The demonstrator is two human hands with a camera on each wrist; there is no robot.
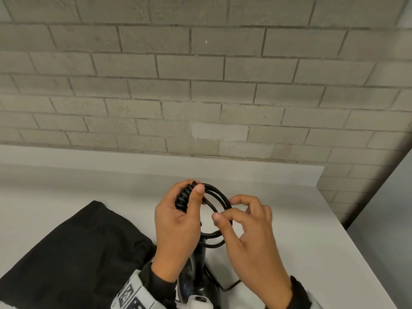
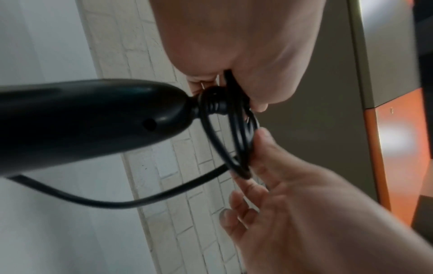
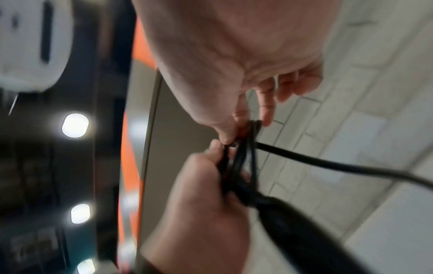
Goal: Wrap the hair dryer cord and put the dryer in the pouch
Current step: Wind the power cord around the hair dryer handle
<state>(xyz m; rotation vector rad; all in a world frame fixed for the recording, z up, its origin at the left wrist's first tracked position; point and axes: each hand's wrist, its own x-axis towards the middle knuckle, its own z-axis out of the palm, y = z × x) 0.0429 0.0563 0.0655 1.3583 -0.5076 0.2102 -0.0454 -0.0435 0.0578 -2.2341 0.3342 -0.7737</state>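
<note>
The black hair dryer (image 1: pixel 198 273) stands handle-up over the white table (image 1: pixel 289 219), just in front of me. Its black cord (image 1: pixel 219 197) is wound into a few loops above the handle end. My left hand (image 1: pixel 193 191) grips the ribbed cord collar and the loops together, thumb pressed on top. My right hand (image 1: pixel 225 209) pinches the right side of the loops between thumb and forefinger. In the left wrist view the handle (image 2: pixel 93 120) and loops (image 2: pixel 241 146) show clearly. A loose length of cord (image 1: pixel 231 284) trails to the right. The black pouch (image 1: pixel 78 253) lies flat at the left.
A grey brick wall (image 1: pixel 200 85) rises right behind the table. The table's right edge (image 1: pixel 347 237) runs diagonally, with floor beyond it. A white tagged band (image 1: pixel 133 295) sits on my left wrist.
</note>
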